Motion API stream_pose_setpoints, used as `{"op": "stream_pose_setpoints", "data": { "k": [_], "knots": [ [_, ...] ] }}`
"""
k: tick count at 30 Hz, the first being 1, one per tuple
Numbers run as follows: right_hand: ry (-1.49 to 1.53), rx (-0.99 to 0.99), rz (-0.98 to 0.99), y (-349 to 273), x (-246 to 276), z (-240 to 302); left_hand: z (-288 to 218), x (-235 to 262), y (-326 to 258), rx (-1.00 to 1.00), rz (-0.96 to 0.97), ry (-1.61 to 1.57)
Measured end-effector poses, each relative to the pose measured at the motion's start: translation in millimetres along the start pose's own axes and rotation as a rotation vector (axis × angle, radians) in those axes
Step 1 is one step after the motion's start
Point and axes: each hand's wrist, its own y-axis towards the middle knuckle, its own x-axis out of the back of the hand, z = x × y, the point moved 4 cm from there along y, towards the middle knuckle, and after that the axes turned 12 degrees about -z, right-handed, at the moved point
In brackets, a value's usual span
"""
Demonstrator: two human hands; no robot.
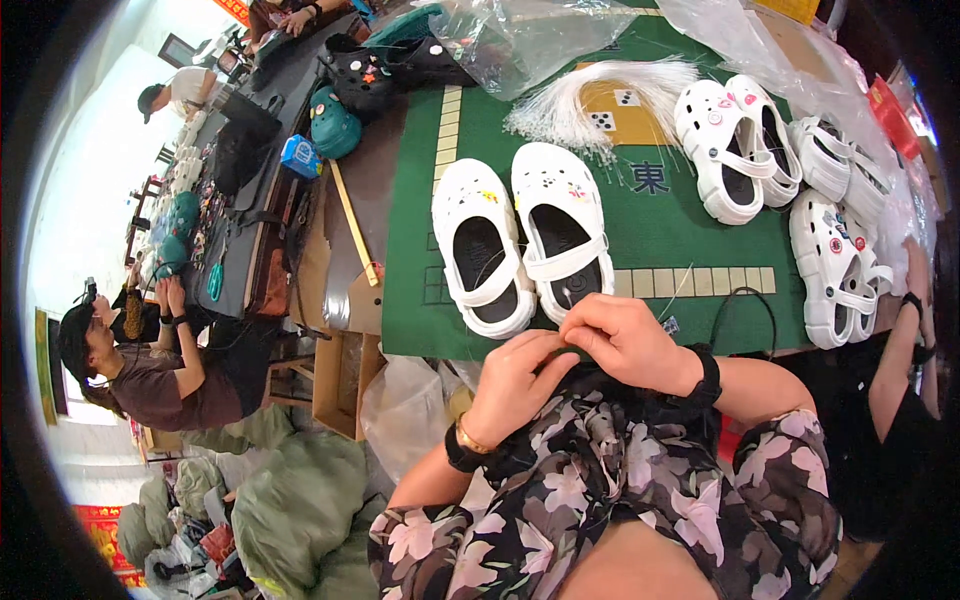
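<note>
My left hand point(515, 385) and my right hand point(630, 345) meet at the near edge of the green table mat point(415, 320). Fingertips of both are pinched close together; whatever sits between them is too small or hidden to make out. Just beyond stand two white clogs side by side, toes pointing away: the left clog point(462, 185) and the right clog point(550, 170), each with small charms on its toe. The right clog's heel is nearest my right hand. A thin white strand point(684, 282) lies on the mat to the right.
A bundle of white strands point(560, 110) lies at the mat's far side. More white clogs point(825, 230) line the right edge, where another person's arm point(900, 330) reaches in. Clear plastic point(530, 40) covers the far edge. Leftward are a wooden strip point(352, 222), a teal clog point(335, 125) and co-workers.
</note>
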Motion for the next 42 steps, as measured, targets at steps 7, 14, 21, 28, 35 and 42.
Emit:
{"op": "stream_pose_setpoints", "data": {
  "k": [7,14,21,28,35,42],
  "knots": [
    [-0.459,-0.137,0.204,3,-23,-8,2,59,7,-0.036,-0.314,0.205],
    [-0.511,-0.155,0.219,24,-47,-2,19,81,32,-0.211,-0.438,0.361],
    [-0.497,-0.216,0.120,40,-62,-8,49,90,56,-0.139,-0.331,0.453],
    [-0.477,-0.174,0.061,42,-63,-8,40,81,73,-0.102,-0.370,0.362],
    [-0.446,-0.184,0.092,41,-62,-7,48,73,69,-0.139,-0.238,0.493],
    [-0.426,-0.178,0.059,38,-60,-10,49,69,76,-0.057,-0.212,0.317]
  ]
}}
